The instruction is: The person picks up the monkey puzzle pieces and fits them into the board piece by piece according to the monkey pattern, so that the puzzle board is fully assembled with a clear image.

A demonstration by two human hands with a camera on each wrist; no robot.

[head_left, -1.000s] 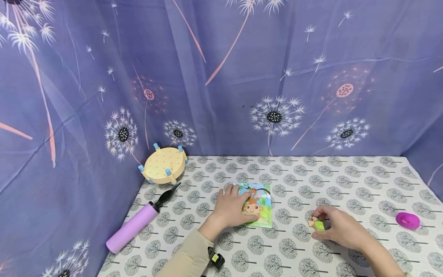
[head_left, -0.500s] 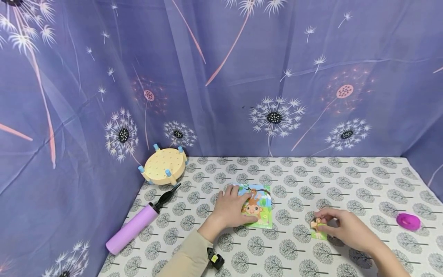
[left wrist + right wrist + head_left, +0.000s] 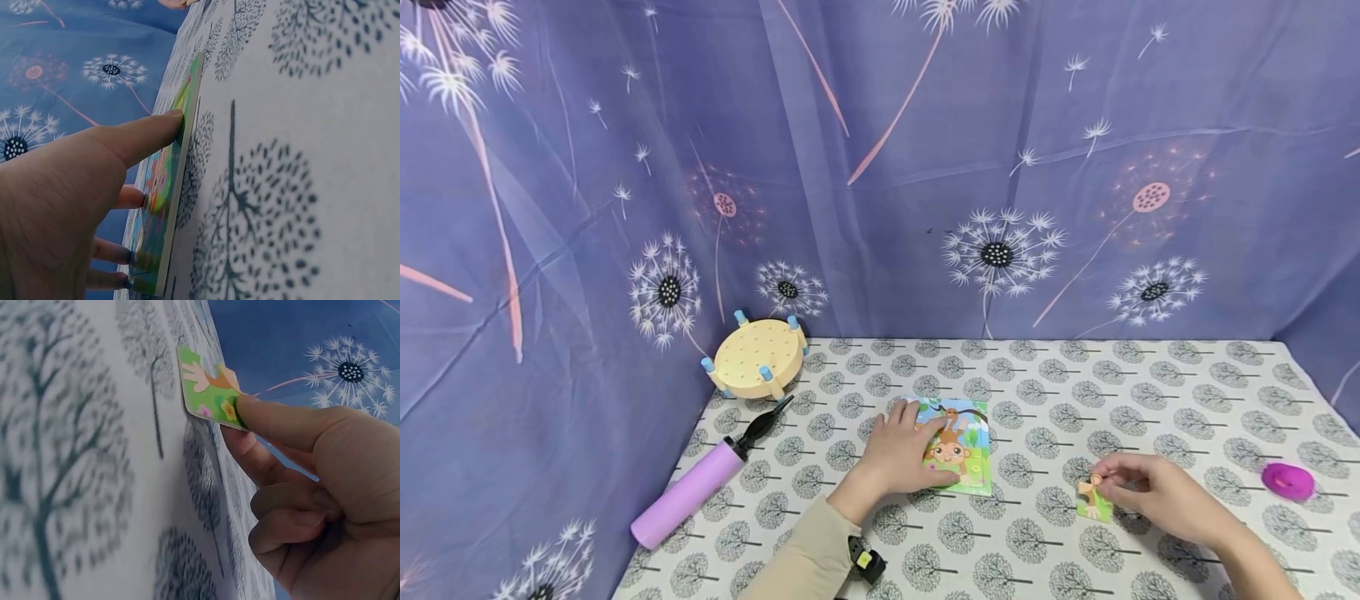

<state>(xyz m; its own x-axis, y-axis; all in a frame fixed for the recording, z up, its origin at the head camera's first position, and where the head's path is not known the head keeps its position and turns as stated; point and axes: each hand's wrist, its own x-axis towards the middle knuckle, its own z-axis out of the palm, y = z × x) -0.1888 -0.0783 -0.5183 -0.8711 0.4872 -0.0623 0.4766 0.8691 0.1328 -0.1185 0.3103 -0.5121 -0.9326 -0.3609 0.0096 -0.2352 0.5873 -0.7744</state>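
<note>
A square picture puzzle (image 3: 967,450) printed with a monkey lies on the table, left of the middle. Spread across its left part, my left hand (image 3: 898,452) rests with fingers extended; in the left wrist view the thumb (image 3: 150,134) reaches over the puzzle's near edge. Away to the right, my right hand (image 3: 1165,496) pinches a green and orange puzzle piece (image 3: 1093,502) by one side. Seen from the right wrist, thumb and forefinger grip the piece (image 3: 206,394) at its corner, close over the cloth, and the other fingers are curled.
A purple hand pump (image 3: 688,493) with a black nozzle lies at the left. Behind it stands a round cream pegboard (image 3: 758,358) with blue-tipped legs. A small magenta oval object (image 3: 1288,481) sits at the far right. Dandelion-print curtains (image 3: 880,250) enclose the back and sides.
The piece in my right hand has turned and shifted slightly right and toward me, showing more of its picture. My left hand stays on the puzzle.
</note>
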